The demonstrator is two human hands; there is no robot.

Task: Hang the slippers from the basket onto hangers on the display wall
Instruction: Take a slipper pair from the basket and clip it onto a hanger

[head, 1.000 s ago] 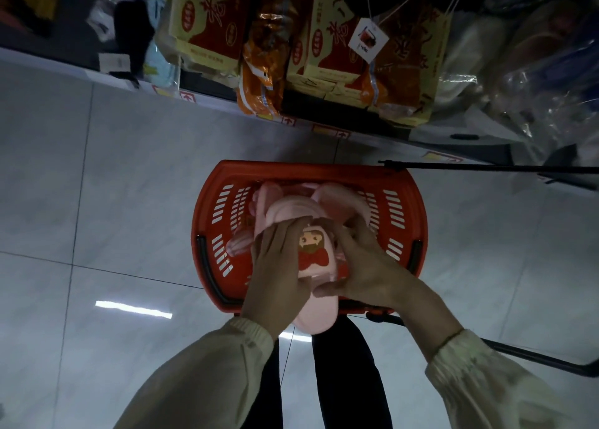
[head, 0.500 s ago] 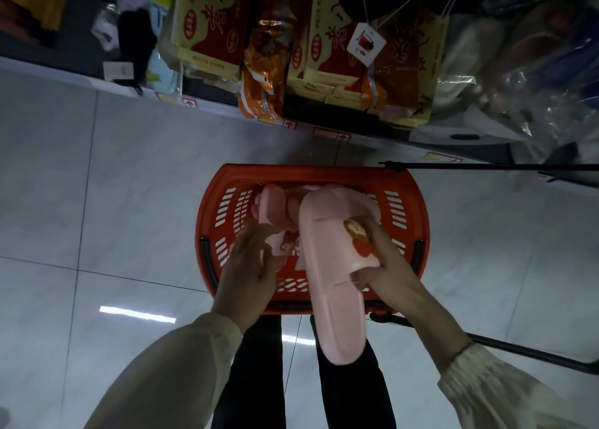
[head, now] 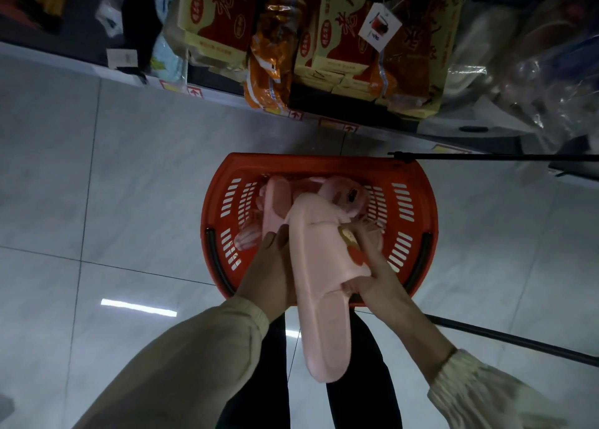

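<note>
- I'm looking straight down at the red slotted plastic shopping basket (head: 311,163), which sits on the grey tiled floor (head: 97,201) just in front of the shelf of yellow-and-red packets (head: 220,16)
- The pale pink foam slide slipper with a cartoon patch on its strap (head: 324,331) is up out of the load, toe end over the basket and heel end pointing back towards me
- My right hand (head: 372,281) has the grip: thumb across the near edge of the strap, fingers curled round its far side, which I judge is the firmest spot on a soft sole
- My left hand (head: 269,274) lies along the slipper's left edge, probably to steady it; its fingers are hidden, so I can't tell whether they hold anything
- The other pink slippers (head: 275,201) are in the basket, one standing on edge just beside my left thumb
- A thin black rod (head: 486,157) crosses the basket's far right corner; what it is, I can't say
- My read: one slipper picked, none hung, and the display wall isn't in my view
</note>
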